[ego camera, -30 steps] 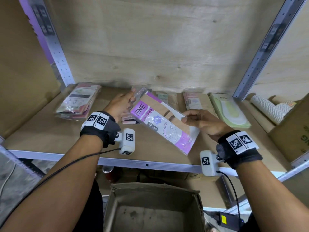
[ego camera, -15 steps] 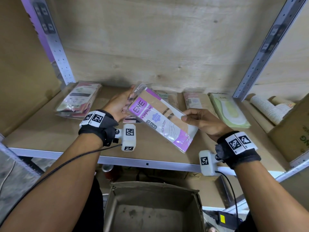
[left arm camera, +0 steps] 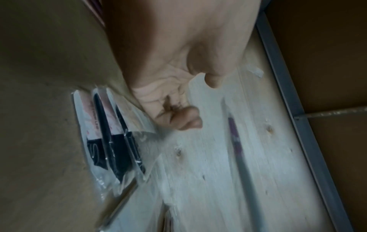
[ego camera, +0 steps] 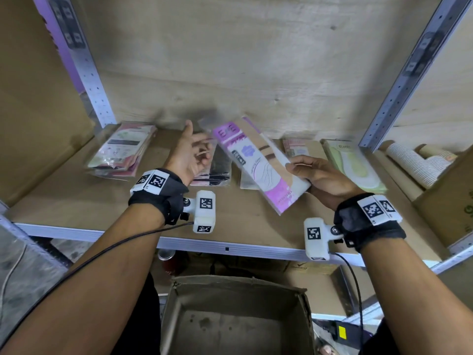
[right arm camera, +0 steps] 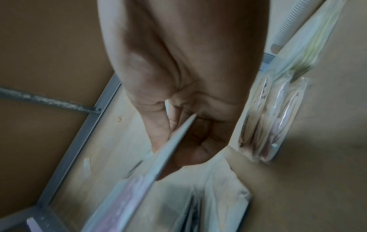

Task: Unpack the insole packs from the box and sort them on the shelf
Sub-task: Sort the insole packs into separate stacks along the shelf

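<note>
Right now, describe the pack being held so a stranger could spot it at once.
Look at the wooden shelf above the open cardboard box. Over its middle, the right hand holds one insole pack tilted in the air. Unlike the packs lying flat, it has purple ends and a beige stripe.

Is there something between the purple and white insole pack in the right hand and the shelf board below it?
Yes. The purple and white insole pack, gripped by the right hand, hangs tilted above a pale flat pack already lying on the wooden shelf board. The left hand is beside it, holding nothing.
</note>
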`<act>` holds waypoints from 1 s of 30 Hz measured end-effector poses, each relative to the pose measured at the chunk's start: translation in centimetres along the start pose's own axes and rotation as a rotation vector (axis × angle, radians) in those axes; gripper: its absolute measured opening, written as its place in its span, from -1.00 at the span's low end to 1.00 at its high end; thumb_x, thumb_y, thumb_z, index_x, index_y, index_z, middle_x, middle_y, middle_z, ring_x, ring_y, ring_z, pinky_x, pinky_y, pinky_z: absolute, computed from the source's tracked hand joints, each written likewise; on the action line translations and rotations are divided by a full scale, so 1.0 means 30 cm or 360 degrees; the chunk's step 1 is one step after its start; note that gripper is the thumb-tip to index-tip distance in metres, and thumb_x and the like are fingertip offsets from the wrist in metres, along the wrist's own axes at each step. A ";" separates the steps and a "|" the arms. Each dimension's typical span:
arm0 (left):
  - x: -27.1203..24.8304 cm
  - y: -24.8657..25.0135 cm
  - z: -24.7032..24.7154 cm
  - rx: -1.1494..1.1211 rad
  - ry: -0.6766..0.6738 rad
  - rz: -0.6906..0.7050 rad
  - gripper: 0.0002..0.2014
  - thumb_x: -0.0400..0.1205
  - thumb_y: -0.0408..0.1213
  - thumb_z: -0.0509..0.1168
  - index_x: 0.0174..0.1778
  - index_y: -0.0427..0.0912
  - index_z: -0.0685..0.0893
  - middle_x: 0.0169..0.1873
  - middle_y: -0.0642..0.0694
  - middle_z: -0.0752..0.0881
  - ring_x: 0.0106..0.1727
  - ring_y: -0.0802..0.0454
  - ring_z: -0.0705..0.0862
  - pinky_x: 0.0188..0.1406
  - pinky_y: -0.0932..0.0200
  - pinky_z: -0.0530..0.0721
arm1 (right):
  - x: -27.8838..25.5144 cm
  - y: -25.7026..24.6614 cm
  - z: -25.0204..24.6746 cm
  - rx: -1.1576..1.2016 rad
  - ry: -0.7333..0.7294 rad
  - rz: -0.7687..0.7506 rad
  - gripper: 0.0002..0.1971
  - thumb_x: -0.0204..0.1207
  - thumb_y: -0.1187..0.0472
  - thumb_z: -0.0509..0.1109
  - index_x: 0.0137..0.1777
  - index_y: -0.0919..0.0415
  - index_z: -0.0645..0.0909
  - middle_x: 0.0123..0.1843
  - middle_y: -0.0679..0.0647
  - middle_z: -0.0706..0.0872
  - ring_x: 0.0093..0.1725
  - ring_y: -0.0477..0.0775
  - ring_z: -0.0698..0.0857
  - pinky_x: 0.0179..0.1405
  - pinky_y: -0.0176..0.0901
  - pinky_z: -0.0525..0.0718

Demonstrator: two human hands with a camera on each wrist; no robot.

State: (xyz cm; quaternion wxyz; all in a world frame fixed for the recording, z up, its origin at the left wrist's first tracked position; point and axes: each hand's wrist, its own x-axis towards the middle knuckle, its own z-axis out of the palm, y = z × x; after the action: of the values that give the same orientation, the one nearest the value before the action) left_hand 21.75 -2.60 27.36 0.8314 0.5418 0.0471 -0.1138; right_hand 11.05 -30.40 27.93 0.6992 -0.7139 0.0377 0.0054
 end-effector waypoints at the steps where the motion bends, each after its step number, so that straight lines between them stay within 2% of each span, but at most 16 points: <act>1: -0.001 -0.007 0.009 0.0083 -0.0039 0.0007 -0.46 0.70 0.26 0.15 0.14 -0.17 0.71 -0.33 -0.06 0.74 -0.49 0.10 0.59 -0.53 0.27 0.58 | 0.005 -0.007 0.002 0.0062 0.0036 0.0024 -0.89 0.59 0.35 0.43 0.07 0.24 0.72 0.04 0.29 0.74 -0.02 0.22 0.68 -0.03 0.01 0.62; 4: -0.024 -0.031 0.047 0.0405 -0.0230 -0.0009 -0.54 0.63 0.11 0.38 0.28 -0.17 0.67 -0.14 -0.13 0.83 -0.34 0.00 0.77 -0.36 0.18 0.75 | 0.023 -0.018 0.019 0.0196 0.0116 0.0036 -0.90 0.59 0.37 0.43 0.06 0.24 0.69 -0.09 0.24 0.77 -0.26 0.11 0.76 -0.34 -0.17 0.68; 6: -0.040 -0.049 0.072 0.0572 -0.0396 0.0012 -0.64 0.60 -0.01 0.47 0.22 -0.12 0.69 -0.11 -0.11 0.85 -0.23 -0.04 0.83 -0.26 0.18 0.78 | 0.039 -0.022 0.035 0.0247 0.0183 0.0027 -0.91 0.58 0.43 0.42 0.00 0.26 0.66 -0.18 0.21 0.77 -0.38 0.07 0.75 -0.51 -0.22 0.65; 8: -0.051 -0.062 0.094 0.0652 -0.0489 0.0076 -0.69 0.59 -0.13 0.50 0.21 -0.09 0.70 -0.14 -0.04 0.87 -0.19 -0.01 0.85 -0.21 0.19 0.80 | 0.056 -0.022 0.051 0.0258 0.0240 0.0027 -0.89 0.56 0.46 0.42 0.00 0.26 0.66 -0.14 0.22 0.76 -0.32 0.09 0.74 -0.33 -0.10 0.71; 10: -0.052 -0.071 0.114 0.0726 -0.0510 0.0153 -0.62 0.58 -0.25 0.51 0.31 -0.15 0.67 -0.10 -0.07 0.85 -0.18 0.03 0.85 -0.22 0.22 0.79 | 0.073 -0.022 0.066 0.0273 0.0269 0.0044 -0.84 0.55 0.45 0.43 0.08 0.29 0.63 -0.11 0.22 0.74 -0.24 0.13 0.72 -0.17 -0.05 0.74; 12: -0.043 -0.076 0.133 0.0855 -0.0458 0.0214 -0.55 0.57 -0.33 0.51 0.39 -0.20 0.62 0.04 -0.16 0.80 -0.11 0.03 0.86 -0.22 0.24 0.79 | 0.089 -0.024 0.076 0.0275 0.0298 0.0070 -0.79 0.54 0.44 0.45 0.14 0.30 0.59 -0.10 0.20 0.74 -0.23 0.12 0.72 -0.32 -0.15 0.75; 14: -0.028 -0.080 0.148 0.0969 -0.0367 0.0274 -0.52 0.56 -0.39 0.52 0.41 -0.26 0.60 0.13 -0.22 0.75 -0.08 0.03 0.84 -0.24 0.26 0.78 | 0.104 -0.024 0.082 0.0251 0.0329 0.0100 -0.78 0.53 0.44 0.47 0.13 0.30 0.59 -0.06 0.23 0.75 -0.19 0.15 0.74 -0.37 -0.19 0.74; 17: -0.005 -0.085 0.167 0.1079 -0.0261 0.0323 -0.57 0.52 -0.45 0.54 0.32 -0.37 0.66 0.08 -0.29 0.78 -0.18 0.07 0.84 -0.30 0.25 0.78 | 0.135 -0.016 0.080 0.0100 0.0388 0.0163 -0.78 0.49 0.47 0.48 0.11 0.35 0.63 -0.01 0.27 0.77 -0.20 0.15 0.78 -0.40 -0.20 0.75; 18: 0.000 -0.088 0.175 0.1113 -0.0237 0.0333 -0.60 0.52 -0.47 0.54 0.27 -0.40 0.67 0.03 -0.29 0.80 -0.28 0.12 0.83 -0.36 0.27 0.77 | 0.148 -0.011 0.077 0.0019 0.0406 0.0186 -0.72 0.48 0.49 0.47 0.19 0.40 0.64 0.03 0.30 0.78 -0.16 0.17 0.80 -0.36 -0.17 0.78; 20: 0.010 -0.093 0.191 0.1259 -0.0172 0.0356 -0.65 0.50 -0.47 0.55 0.19 -0.39 0.70 -0.08 -0.24 0.80 -0.40 0.18 0.79 -0.37 0.25 0.79 | 0.173 -0.004 0.071 -0.0184 0.0427 0.0237 -0.57 0.44 0.51 0.48 0.33 0.41 0.60 0.15 0.35 0.76 0.01 0.28 0.80 -0.09 0.00 0.83; 21: 0.017 -0.095 0.199 0.1381 -0.0134 0.0371 -0.67 0.50 -0.43 0.57 0.15 -0.37 0.73 -0.08 -0.23 0.81 -0.37 0.12 0.80 -0.29 0.17 0.83 | 0.183 -0.001 0.069 -0.0298 0.0431 0.0258 -0.51 0.42 0.50 0.50 0.37 0.40 0.59 0.17 0.36 0.75 0.03 0.30 0.79 0.01 0.08 0.81; 23: 0.025 -0.097 0.216 0.1597 -0.0078 0.0410 -0.70 0.49 -0.37 0.59 0.08 -0.38 0.76 -0.03 -0.24 0.83 -0.20 -0.09 0.84 -0.06 -0.03 0.85 | 0.194 -0.002 0.070 -0.0496 0.0439 0.0283 -0.44 0.39 0.48 0.53 0.42 0.37 0.56 0.16 0.33 0.75 -0.15 0.21 0.74 -0.07 0.07 0.76; 25: 0.026 -0.095 0.234 0.1766 -0.0018 0.0451 -0.70 0.48 -0.33 0.60 0.06 -0.38 0.78 0.02 -0.27 0.82 -0.01 -0.21 0.82 0.10 -0.10 0.80 | 0.201 -0.002 0.074 -0.0673 0.0439 0.0320 -0.41 0.37 0.43 0.56 0.45 0.35 0.56 0.21 0.32 0.74 -0.15 0.19 0.67 -0.05 0.07 0.74; 27: 0.024 -0.094 0.250 0.1931 0.0057 0.0482 -0.70 0.47 -0.28 0.60 0.05 -0.34 0.80 0.06 -0.24 0.80 0.06 -0.20 0.78 0.13 -0.03 0.76 | 0.205 0.000 0.080 -0.0809 0.0439 0.0344 -0.47 0.36 0.41 0.56 0.37 0.35 0.62 0.22 0.32 0.74 -0.11 0.19 0.65 -0.05 0.09 0.72; 29: 0.021 -0.096 0.262 0.2024 0.0093 0.0453 -0.70 0.48 -0.28 0.60 0.07 -0.33 0.80 0.08 -0.22 0.79 0.08 -0.19 0.77 0.04 0.06 0.74 | 0.208 -0.001 0.085 -0.0892 0.0453 0.0349 -0.60 0.36 0.41 0.56 0.22 0.36 0.69 0.15 0.34 0.77 -0.11 0.20 0.69 -0.09 0.11 0.75; 30: 0.019 -0.098 0.265 0.2058 0.0104 0.0438 -0.70 0.49 -0.29 0.59 0.09 -0.32 0.79 0.10 -0.20 0.79 0.09 -0.19 0.77 -0.01 0.11 0.71 | 0.210 -0.002 0.087 -0.0908 0.0451 0.0360 -0.64 0.36 0.39 0.58 0.17 0.33 0.70 0.13 0.32 0.78 -0.11 0.20 0.71 -0.17 0.06 0.76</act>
State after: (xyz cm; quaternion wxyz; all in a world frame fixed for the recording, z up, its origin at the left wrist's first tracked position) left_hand 21.23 -11.07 27.87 0.3437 0.9360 -0.0752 0.0047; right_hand 17.46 -28.09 27.55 0.4539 -0.8658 0.2104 -0.0060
